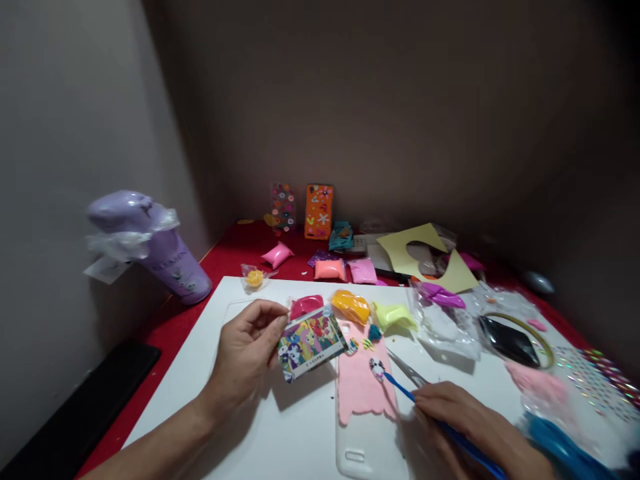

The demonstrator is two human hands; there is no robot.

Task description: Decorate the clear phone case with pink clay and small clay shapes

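My left hand [250, 350] is closed on a small cartoon picture card [311, 341], holding it up by its left edge above the white board [200, 373]. My right hand [475, 427] grips a blue tool [400, 388] whose tip rests by a small black-and-white clay piece [377, 367]. That piece sits on a pink clay layer [361, 383] spread over a clear phone case [367, 450]. A metal blade [407, 370], perhaps scissors, lies beside the blue tool.
Clay packets lie behind: magenta [306, 305], orange [351, 307], yellow-green [394, 315], purple [443, 295], black [510, 341]. A lilac bottle [160, 250] stands left. Decorated phone cases [319, 211] lean on the back wall. Cut yellow paper [425, 257] lies right; sequin sheets [595, 380] far right.
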